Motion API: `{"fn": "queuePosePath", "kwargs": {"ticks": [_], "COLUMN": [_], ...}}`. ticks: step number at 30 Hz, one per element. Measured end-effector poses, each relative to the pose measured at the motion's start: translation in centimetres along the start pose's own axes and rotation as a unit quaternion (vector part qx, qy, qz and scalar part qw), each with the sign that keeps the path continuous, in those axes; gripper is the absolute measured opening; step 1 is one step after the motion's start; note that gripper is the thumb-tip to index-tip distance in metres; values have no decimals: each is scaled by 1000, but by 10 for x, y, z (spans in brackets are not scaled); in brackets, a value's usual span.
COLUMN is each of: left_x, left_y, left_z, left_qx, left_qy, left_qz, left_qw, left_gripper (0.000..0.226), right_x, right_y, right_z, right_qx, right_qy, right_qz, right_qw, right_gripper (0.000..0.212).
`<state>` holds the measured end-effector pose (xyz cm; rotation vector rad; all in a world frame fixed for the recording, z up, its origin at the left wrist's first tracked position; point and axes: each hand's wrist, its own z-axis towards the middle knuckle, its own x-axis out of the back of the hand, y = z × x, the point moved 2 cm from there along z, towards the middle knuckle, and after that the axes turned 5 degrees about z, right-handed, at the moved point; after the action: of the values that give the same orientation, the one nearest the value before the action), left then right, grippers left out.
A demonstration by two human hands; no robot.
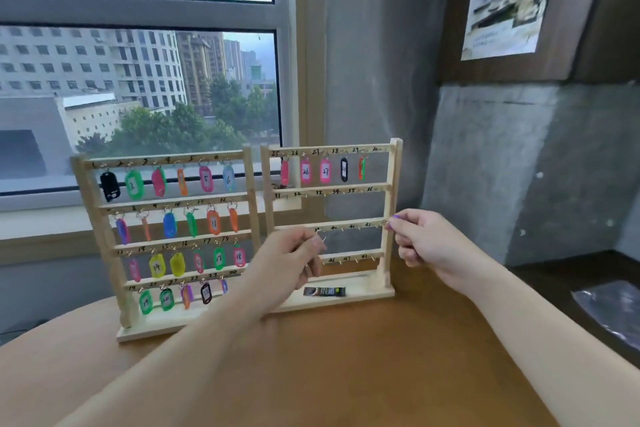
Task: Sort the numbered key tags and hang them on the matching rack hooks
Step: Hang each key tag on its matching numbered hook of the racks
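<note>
Two wooden hook racks stand on the table. The left rack point(254, 204) carries coloured numbered key tags on all four rows. The right rack point(391, 191) has tags only on its top row, such as the pink tag 26 point(305, 170); its lower rows are bare hooks. My left hand point(294, 260) is in front of the right rack's third row, fingers curled, pinching a small metal ring point(322, 238). My right hand point(420, 239) is at that row's right end, pinching a small purple piece point(394, 217), most of it hidden by the fingers.
The racks stand at the far edge of a brown wooden table point(346, 357), by a window. A small dark packet point(325, 291) lies on the right rack's base. A concrete wall rises on the right, with a dark side surface and plastic sheet point(613, 308) below it.
</note>
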<state>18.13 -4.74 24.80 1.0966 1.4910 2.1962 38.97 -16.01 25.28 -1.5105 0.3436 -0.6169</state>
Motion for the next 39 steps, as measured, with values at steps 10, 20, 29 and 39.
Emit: {"fn": "queuePosePath", "kwargs": {"ticks": [10,20,29,39], "left_x": [-44,-38,-58,-69], "left_y": [63,79,91,83], "left_z": [116,182,203,220], "left_qx": [-40,-15,-61,-68], "left_qy": [3,34,19,51], "left_qz": [41,53,82,181], "left_qw": [998,998,995,980], "left_gripper": [27,27,25,27], "right_x": [38,42,39,33], "right_y": [-53,-53,-33,-24], "right_z": [78,139,155,159], "right_qx": [112,113,70,70], "right_qy": [61,64,79,82], "right_qz": [38,47,-11,17], "right_qw": [991,990,994,994], "right_gripper": [16,15,18,20]}}
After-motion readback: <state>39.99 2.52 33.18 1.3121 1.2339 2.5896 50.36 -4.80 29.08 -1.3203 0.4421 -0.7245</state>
